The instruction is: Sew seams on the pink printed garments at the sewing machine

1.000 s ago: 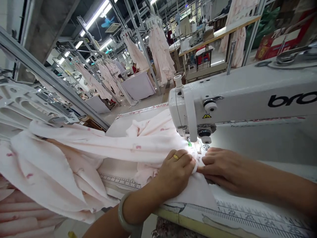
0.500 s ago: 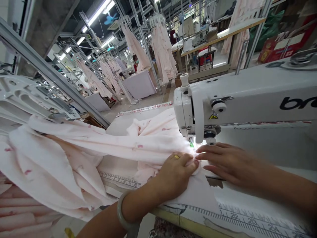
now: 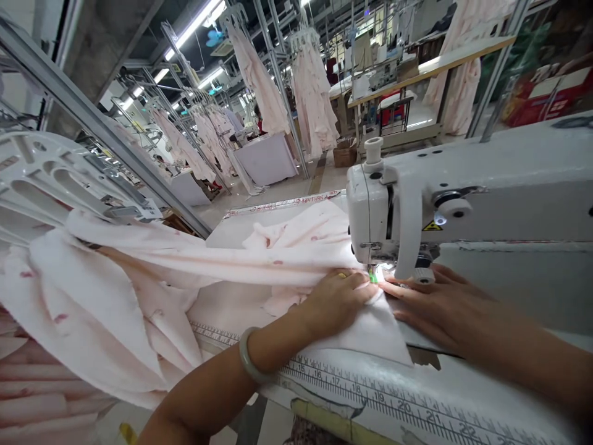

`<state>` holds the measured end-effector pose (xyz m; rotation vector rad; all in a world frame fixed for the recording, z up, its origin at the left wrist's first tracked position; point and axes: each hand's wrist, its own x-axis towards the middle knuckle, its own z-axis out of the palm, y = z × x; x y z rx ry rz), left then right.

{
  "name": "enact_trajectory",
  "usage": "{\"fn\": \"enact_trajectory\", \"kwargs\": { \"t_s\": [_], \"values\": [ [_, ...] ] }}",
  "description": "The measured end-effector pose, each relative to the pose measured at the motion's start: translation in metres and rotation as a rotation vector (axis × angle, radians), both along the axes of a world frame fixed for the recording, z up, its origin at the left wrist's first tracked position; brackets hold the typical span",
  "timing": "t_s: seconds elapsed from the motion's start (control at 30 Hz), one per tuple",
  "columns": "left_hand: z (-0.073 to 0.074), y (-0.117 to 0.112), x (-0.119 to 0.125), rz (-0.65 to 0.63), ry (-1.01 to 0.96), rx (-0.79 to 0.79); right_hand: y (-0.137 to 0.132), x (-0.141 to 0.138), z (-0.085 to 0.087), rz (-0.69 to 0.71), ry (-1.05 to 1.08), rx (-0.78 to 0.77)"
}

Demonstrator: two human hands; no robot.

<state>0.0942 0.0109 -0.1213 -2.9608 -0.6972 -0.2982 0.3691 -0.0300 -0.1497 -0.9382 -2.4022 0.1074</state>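
Pale pink flecked fabric (image 3: 199, 262): lies in long loose folds across the tabletop, runs under the machine's needle area and hangs over the near left edge in layers.
Left hand (image 3: 336, 303): pressed flat on the fabric with fingers together, just left of the needle, not pinching; a gold ring (image 3: 341, 275) on 1 finger and a pale green bangle (image 3: 248, 355) on the wrist.
Right hand (image 3: 435, 306): fingers slightly spread, resting on the fabric just right of the needle, not pinching.
White industrial sewing machine (image 3: 384, 216): its head stands directly above both sets of fingertips, with a small bright green part (image 3: 373, 277) at the needle.
White tabletop (image 3: 523, 290): carries the machine and the fabric, with a printed measuring tape (image 3: 370, 386) along its near edge, numbered 15 to 22.
Beyond: pale pink garments (image 3: 312, 102) hang from metal racks among other sewing stations.
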Motion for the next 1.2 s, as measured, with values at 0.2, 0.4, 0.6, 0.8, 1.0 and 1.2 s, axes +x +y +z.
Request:
{"fn": "enact_trajectory", "kwargs": {
  "t_s": [0.2, 0.4, 0.6, 0.8, 1.0, 1.2],
  "values": [
    [0.002, -0.001, 0.003, 0.019, 0.022, 0.011, 0.000, -0.001, 0.002, -0.014, -0.046, 0.070],
    [0.003, -0.005, 0.006, 0.049, 0.052, 0.141, -0.002, -0.002, 0.012, 0.008, -0.012, 0.124],
    [0.020, -0.021, -0.002, 0.083, 0.122, 0.300, -0.011, -0.013, 0.020, 0.244, 0.036, 0.193],
    [0.035, -0.051, 0.007, 0.125, 0.045, 0.241, -0.030, -0.029, 0.019, 0.362, 0.058, 0.004],
    [0.023, -0.053, 0.021, 0.168, 0.170, -0.064, -0.039, -0.034, 0.022, 0.414, 0.054, -0.092],
    [0.026, -0.032, 0.018, 0.213, 0.166, -0.097, -0.030, -0.029, 0.023, 0.313, 0.014, -0.030]
  ]
}}
